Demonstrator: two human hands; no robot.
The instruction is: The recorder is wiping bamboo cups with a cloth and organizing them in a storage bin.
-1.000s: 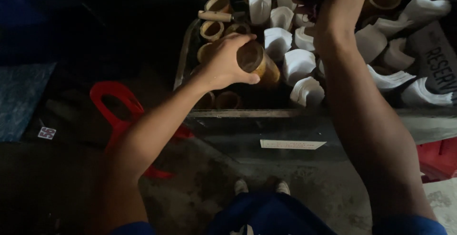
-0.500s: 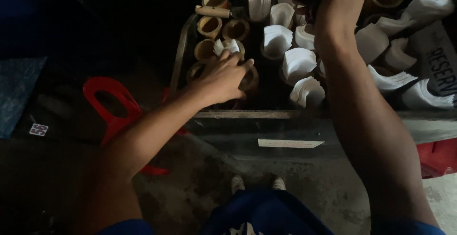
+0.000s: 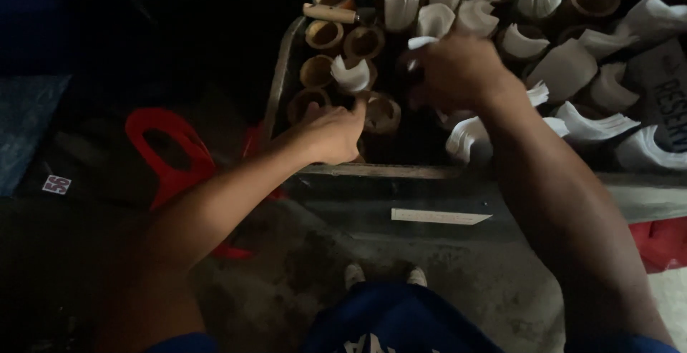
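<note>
Loosely curled, the left hand (image 3: 330, 133) rests its fingertips (image 3: 358, 105) against a bamboo cup (image 3: 381, 112) at the near edge of the crate (image 3: 280, 74), its grip not clamped on anything. Just beyond that cup stands another bamboo cup stuffed with white paper (image 3: 351, 76). To the right of the cup, the right hand (image 3: 454, 70) is bunched over the crate with a scrap of white paper (image 3: 421, 42) at its fingers; whether that grip pinches it, I cannot tell. A red stool (image 3: 168, 156) stands on the floor left of the crate.

Open bamboo cups (image 3: 325, 36) stand upright, clustered in a crate (image 3: 280, 74) (some paper-lined).
</note>
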